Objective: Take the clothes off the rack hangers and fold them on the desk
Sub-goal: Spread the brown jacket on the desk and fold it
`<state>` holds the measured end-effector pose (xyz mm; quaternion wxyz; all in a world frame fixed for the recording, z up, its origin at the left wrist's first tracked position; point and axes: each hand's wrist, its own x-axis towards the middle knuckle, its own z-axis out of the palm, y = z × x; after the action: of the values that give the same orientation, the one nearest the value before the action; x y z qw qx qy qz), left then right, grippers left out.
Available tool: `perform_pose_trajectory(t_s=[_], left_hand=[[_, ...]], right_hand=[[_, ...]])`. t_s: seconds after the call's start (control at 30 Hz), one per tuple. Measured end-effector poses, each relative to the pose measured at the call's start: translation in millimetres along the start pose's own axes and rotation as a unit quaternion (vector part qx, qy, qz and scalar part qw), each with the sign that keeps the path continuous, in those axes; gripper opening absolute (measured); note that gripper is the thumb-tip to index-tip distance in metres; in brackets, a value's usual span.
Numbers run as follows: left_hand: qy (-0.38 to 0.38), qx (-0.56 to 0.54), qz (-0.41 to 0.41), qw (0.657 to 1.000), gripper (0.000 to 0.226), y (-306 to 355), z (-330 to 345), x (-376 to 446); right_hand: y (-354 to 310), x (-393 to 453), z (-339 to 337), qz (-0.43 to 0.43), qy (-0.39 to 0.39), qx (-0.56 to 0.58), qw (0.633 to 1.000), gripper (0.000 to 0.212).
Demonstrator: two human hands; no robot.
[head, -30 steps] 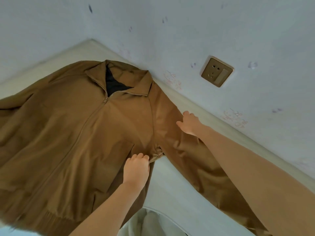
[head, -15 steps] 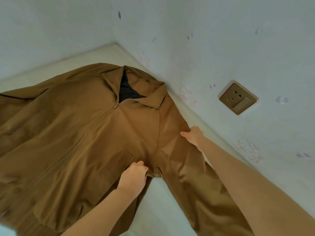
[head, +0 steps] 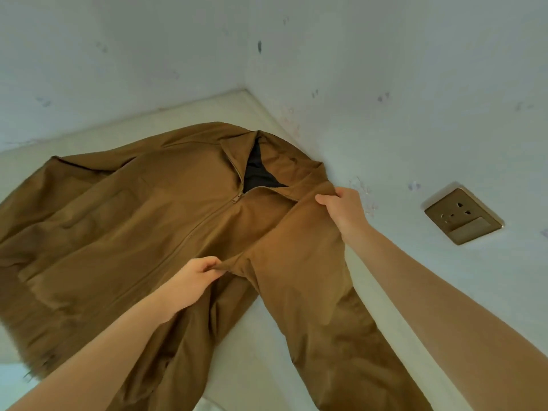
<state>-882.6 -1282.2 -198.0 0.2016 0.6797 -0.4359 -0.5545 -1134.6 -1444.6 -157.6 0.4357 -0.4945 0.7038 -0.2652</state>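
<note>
Change: since 1 s ago both hands went from lying flat on the cloth to pinching it; the right hand (head: 341, 209) climbed from mid-sleeve to the shoulder seam beside the collar, and the left hand (head: 194, 277) closed at the armpit.
Meaning: judged as the start of the 1st fold, the near sleeve (head: 314, 307) about to be turned in over the chest. Jacket is off its hanger; folding barely begun.
Jacket position: brown jacket (head: 133, 221) lies front-up on the desk (head: 258, 345), zipped nearly to the top, collar (head: 275, 161) toward 1 o'clock in the wall corner, hem toward 8 o'clock. Far sleeve spread toward 10 o'clock.
Left fingers: curled tight, thumb and fingertips bunching a small ridge of fabric at the underarm, 6 o'clock from the zip pull (head: 237, 199).
Right fingers: curled under, thumb on top, gripping the shoulder edge and lifting it slightly off the desk; cloth tents between the 2 hands.
Sleeve: runs from the right hand's grip down toward 5 o'clock, cuff out of view.
Surroundings: brass wall socket (head: 462, 216) at 3 o'clock of the right hand, well apart.
Risk: judged, slack sleeve may drag and wrinkle when swung over.
</note>
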Motion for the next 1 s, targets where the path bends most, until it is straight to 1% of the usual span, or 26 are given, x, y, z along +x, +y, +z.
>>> perform_pose_trajectory(t_s=[0.07, 0.1, 0.2, 0.27, 0.37, 0.47, 0.5, 0.53, 0.6, 0.63, 0.67, 0.7, 0.73, 0.77, 0.8, 0.83, 0.87, 0.9, 0.93, 1.0], left_hand=[[0.049, -0.062, -0.039, 0.996, 0.023, -9, -18, 8], [0.069, -0.077, -0.058, 0.993, 0.024, -14, -26, 10], [0.098, -0.078, -0.109, 0.986, 0.035, -30, -41, 18], [0.111, -0.074, -0.119, 0.984, 0.042, -44, -46, 21], [0.129, -0.034, -0.114, 0.984, 0.036, -64, -48, 21], [0.15, -0.015, -0.088, 0.985, 0.033, -76, -48, 16], [0.159, -0.021, -0.082, 0.984, 0.033, -78, -48, 13], [0.164, -0.027, -0.078, 0.983, 0.032, -78, -47, 10], [0.158, -0.028, -0.075, 0.984, 0.031, -78, -42, 0], [0.14, -0.016, -0.073, 0.987, 0.034, -77, -39, -5], [0.114, 0.0, -0.069, 0.991, 0.042, -76, -35, -9], [0.088, 0.027, -0.064, 0.994, 0.056, -77, -32, -14], [0.068, 0.066, -0.054, 0.994, 0.073, -78, -30, -17], [0.054, 0.114, -0.046, 0.991, 0.086, -80, -27, -20], [0.047, 0.157, -0.038, 0.986, 0.094, -82, -25, -22], [0.044, 0.184, -0.032, 0.981, 0.097, -84, -23, -26], [0.043, 0.203, -0.027, 0.978, 0.097, -85, -22, -30], [0.042, 0.215, -0.029, 0.975, 0.095, -85, -20, -34], [0.043, 0.223, -0.037, 0.973, 0.092, -86, -18, -38], [0.047, 0.226, -0.071, 0.97, 0.081, -93, -18, -48]], right_hand=[[-10, 16, 24, -0.02, -0.003, -0.03, 0.999, 0.043], [-13, 24, 37, -0.024, -0.002, -0.039, 0.999, 0.048], [-16, 49, 69, -0.026, -0.004, -0.066, 0.997, 0.053], [-13, 61, 89, -0.034, -0.005, -0.107, 0.994, 0.05], [-1, 75, 114, -0.04, -0.016, -0.176, 0.984, 0.047], [6, 83, 131, -0.048, -0.042, -0.259, 0.964, 0.048], [6, 83, 134, -0.057, -0.04, -0.309, 0.949, 0.048], [4, 79, 137, -0.069, -0.023, -0.38, 0.922, 0.046], [-4, 64, 145, -0.118, 0.053, -0.518, 0.845, 0.039], [-8, 52, 150, -0.164, 0.088, -0.556, 0.81, 0.036], [-11, 39, 153, -0.218, 0.107, -0.572, 0.784, 0.036], [-14, 24, 157, -0.282, 0.101, -0.569, 0.766, 0.039], [-14, 10, 160, -0.343, 0.057, -0.557, 0.754, 0.043], [-13, -5, 163, -0.398, -0.017, -0.535, 0.745, 0.045], [-11, -19, 166, -0.434, -0.107, -0.505, 0.738, 0.045], [-8, -34, 170, -0.445, -0.194, -0.479, 0.732, 0.045], [-3, -46, 173, -0.446, -0.256, -0.462, 0.722, 0.047], [3, -55, 176, -0.444, -0.289, -0.463, 0.711, 0.05], [9, -59, 177, -0.438, -0.298, -0.48, 0.699, 0.054], [18, -62, 176, -0.426, -0.281, -0.532, 0.676, 0.059]])
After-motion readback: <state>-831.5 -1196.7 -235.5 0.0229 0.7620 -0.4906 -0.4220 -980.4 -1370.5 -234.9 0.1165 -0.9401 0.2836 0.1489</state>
